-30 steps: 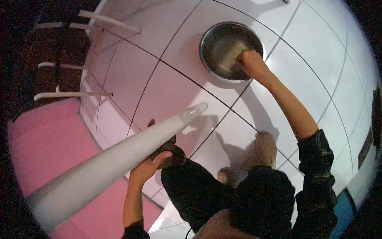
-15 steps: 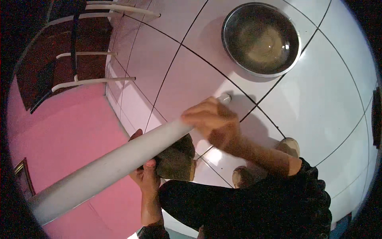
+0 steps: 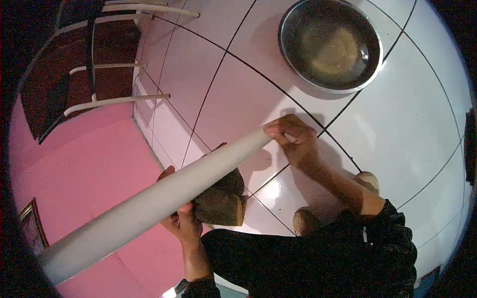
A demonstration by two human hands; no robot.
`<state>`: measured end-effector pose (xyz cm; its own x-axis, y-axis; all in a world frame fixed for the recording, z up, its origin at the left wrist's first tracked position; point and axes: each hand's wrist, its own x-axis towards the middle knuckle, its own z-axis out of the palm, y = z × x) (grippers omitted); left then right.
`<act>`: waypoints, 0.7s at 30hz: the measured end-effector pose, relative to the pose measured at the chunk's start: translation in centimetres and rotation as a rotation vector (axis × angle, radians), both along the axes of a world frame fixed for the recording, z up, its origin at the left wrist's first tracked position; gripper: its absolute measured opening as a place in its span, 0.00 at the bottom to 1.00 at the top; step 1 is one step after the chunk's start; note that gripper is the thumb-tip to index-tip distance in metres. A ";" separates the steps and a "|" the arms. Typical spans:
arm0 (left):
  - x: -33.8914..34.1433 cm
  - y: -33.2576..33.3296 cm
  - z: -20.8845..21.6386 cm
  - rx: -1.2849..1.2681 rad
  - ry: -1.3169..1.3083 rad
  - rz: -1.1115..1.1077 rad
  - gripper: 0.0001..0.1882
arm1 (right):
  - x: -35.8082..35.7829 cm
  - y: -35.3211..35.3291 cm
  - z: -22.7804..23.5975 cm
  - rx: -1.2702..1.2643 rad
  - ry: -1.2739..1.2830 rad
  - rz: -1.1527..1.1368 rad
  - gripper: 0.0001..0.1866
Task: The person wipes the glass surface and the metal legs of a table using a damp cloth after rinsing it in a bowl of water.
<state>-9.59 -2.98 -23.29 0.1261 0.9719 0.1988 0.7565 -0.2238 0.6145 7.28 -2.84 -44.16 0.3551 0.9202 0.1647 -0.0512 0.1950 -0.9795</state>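
Observation:
A long, smooth white pipe (image 3: pixel 164 198) slants from the lower left toward the middle of the view. My left hand (image 3: pixel 184 226) is closed around its middle from below, with the thumb on the near side and fingertips showing beyond the far side. At the pipe's far end, my right hand (image 3: pixel 295 139) is closed, its thumb and fingers gripping the tip. That hand hides the very end. Beneath the pipe, next to my left hand, stands a dark brown object (image 3: pixel 218 206) with a lighter edge; its kind is unclear.
A round metal basin (image 3: pixel 330 89) with cloudy liquid stands on the white tiled floor (image 3: pixel 427 99) at the upper right. A dark brown chair with pale tubular legs (image 3: pixel 114 101) is at the upper left, by a pink wall (image 3: pixel 89 164). Rounded tan foot tips (image 3: pixel 305 222) show beside my dark clothing.
My right hand has slid along the pipe to its far end, moving right, and its blur has gone. My left hand keeps its hold in nearly the same place.

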 end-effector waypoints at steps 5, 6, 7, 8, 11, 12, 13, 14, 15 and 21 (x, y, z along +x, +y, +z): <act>0.1 -0.1 -0.3 -0.006 -0.044 0.109 0.33 | -0.2 0.0 7.2 0.263 0.102 0.055 0.07; 0.2 -0.1 -0.2 -0.020 -0.023 0.195 0.36 | -0.2 0.2 7.5 0.342 0.176 0.044 0.08; 0.4 -0.1 -0.1 -0.018 -0.016 0.198 0.36 | -0.4 -0.1 6.1 0.344 0.183 0.045 0.08; 0.8 -0.2 -0.3 0.027 -0.050 0.192 0.37 | -0.7 -0.6 3.1 0.241 0.123 0.023 0.09; -1.0 0.1 -0.4 0.118 -0.023 0.149 0.36 | -0.4 -1.3 -1.5 0.060 0.044 0.014 0.12; -1.7 0.3 -0.3 0.179 0.031 0.110 0.36 | -0.3 -1.3 -1.9 -0.004 0.020 0.030 0.14; -1.3 0.2 -0.7 0.167 0.029 0.113 0.36 | -0.1 -1.2 -0.1 -0.016 0.017 0.033 0.14; -0.3 0.2 -1.1 0.149 -0.019 0.136 0.37 | -0.2 -1.2 2.7 0.109 0.035 0.076 0.13; 0.6 0.2 -1.1 0.133 -0.067 0.151 0.38 | 0.1 -1.1 4.7 0.237 0.055 0.111 0.12; 0.6 0.2 -1.5 0.214 -0.003 0.122 0.38 | -1.5 -2.5 -6.0 -0.142 0.134 -0.123 0.03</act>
